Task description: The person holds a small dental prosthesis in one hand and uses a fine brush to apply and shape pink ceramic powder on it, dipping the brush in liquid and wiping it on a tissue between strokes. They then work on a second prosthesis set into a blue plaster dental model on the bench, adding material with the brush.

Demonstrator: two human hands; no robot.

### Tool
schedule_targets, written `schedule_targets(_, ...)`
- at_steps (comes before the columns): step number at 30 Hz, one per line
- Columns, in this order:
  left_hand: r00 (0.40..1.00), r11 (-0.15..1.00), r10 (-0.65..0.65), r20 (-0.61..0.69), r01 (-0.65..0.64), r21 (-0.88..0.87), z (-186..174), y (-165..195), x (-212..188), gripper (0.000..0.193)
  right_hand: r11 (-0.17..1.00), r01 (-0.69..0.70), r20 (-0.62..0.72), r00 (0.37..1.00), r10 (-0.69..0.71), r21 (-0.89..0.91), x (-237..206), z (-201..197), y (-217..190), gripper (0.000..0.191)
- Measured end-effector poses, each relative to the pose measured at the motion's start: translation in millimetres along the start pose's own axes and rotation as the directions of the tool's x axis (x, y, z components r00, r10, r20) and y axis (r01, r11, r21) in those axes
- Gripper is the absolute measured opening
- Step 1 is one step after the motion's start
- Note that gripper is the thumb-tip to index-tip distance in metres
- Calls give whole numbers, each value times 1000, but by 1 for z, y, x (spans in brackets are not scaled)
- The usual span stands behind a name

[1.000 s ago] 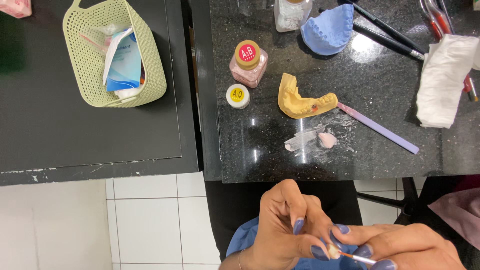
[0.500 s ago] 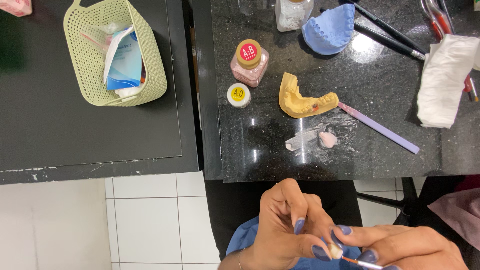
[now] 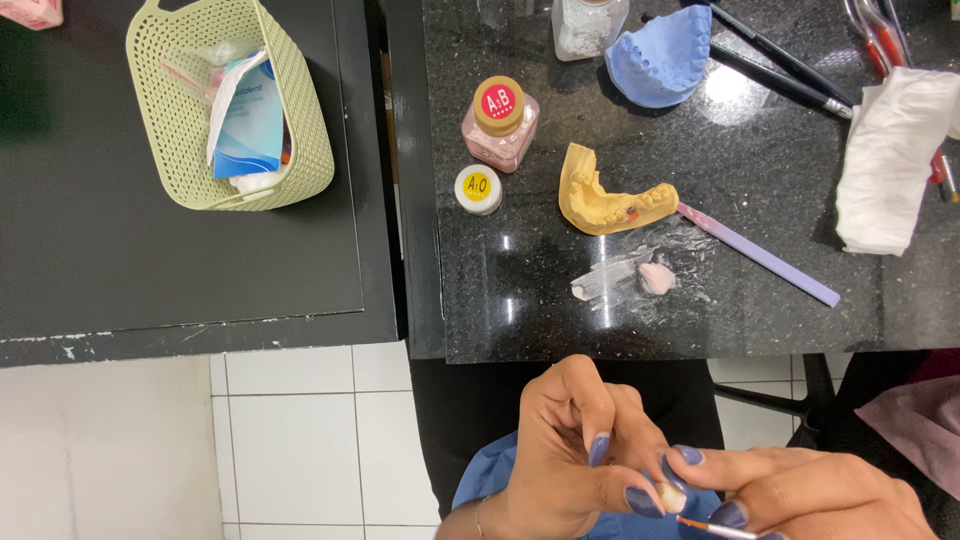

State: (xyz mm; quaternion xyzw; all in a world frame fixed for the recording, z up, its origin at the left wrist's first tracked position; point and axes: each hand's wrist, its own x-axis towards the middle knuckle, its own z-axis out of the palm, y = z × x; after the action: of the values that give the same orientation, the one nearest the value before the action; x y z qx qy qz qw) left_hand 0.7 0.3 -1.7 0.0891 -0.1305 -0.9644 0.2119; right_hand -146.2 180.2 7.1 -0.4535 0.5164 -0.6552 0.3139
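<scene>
- My left hand [image 3: 575,450] is below the near edge of the counter [image 3: 760,300], fingers curled, thumb and fingertips pinching a small whitish tooth piece [image 3: 668,495].
- My right hand [image 3: 810,495] is just beside it, fingers closed around a fine brush [image 3: 705,526] with an orange-red tip end; the brush tip sits right next to the tooth piece, though I cannot tell whether it touches.
- Both hands hover over my lap, clear of the counter, with white floor tiles to the left.
- On the dark speckled counter, near the middle, lies a yellow dental cast [image 3: 605,195]; a lilac flat stick [image 3: 760,255] runs from its right end toward the near right.
- Just in front of the cast, a smear of pinkish paste [image 3: 625,278] sits near the near edge.
- Left of the cast stand a pink jar with a tan lid [image 3: 498,125] and, closer to me, a small white pot with a yellow top [image 3: 478,188].
- A blue dental cast [image 3: 660,55] is by the far edge; a crumpled white tissue [image 3: 890,160] lies at the right edge.
- On the separate black table to the left sits a green perforated basket [image 3: 180,140].
</scene>
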Motion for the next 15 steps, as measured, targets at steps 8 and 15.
schedule_targets(8, 976, 984, -160, -146, 146, -100, 6, 4, 8, 39, 984, 30, -236, 972, 12, 173, 54, 25, -9, 16)
schedule_targets(15, 951, 973, -227, -210, 216, -77, 5, 12, 22, 34, 994, 53, -511, 854, -94, -95, 1, 26, 31, 17)
